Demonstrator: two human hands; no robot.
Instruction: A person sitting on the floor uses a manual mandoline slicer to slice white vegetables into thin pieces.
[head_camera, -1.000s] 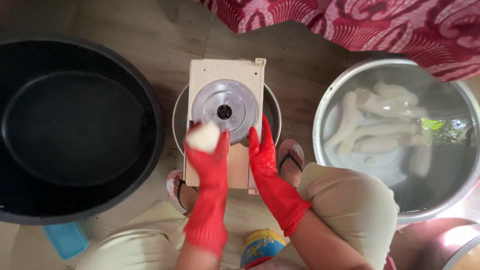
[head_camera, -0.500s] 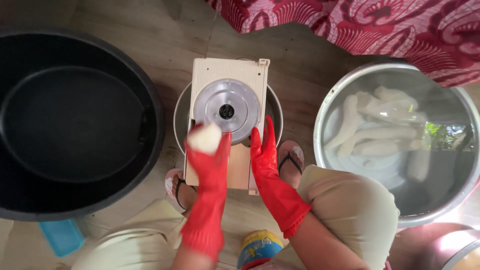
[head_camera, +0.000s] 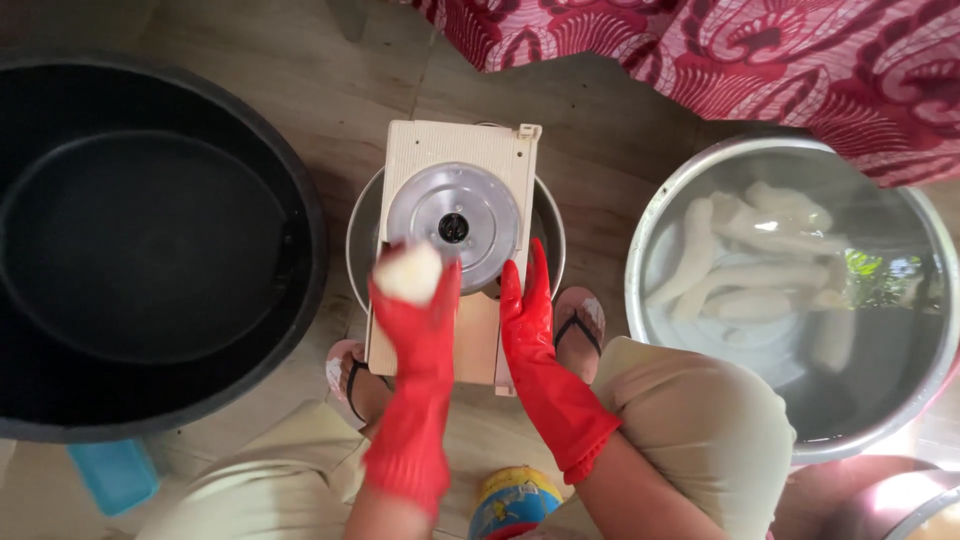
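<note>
A pale peeled root piece (head_camera: 407, 272) is gripped by the left hand (head_camera: 420, 320), fingers closed round it; right hand (head_camera: 527, 310) fingers lie straight against the slicer board (head_camera: 455, 160).

My left hand (head_camera: 415, 305), in a long red rubber glove, reaches straight forward with the fingers curled shut around something pale. My right hand (head_camera: 525, 305), gloved in the same red, lies just beside it, fingers straight and pressed together, pointing forward. Both forearms angle in from my bent knees, my sandalled feet below.
</note>
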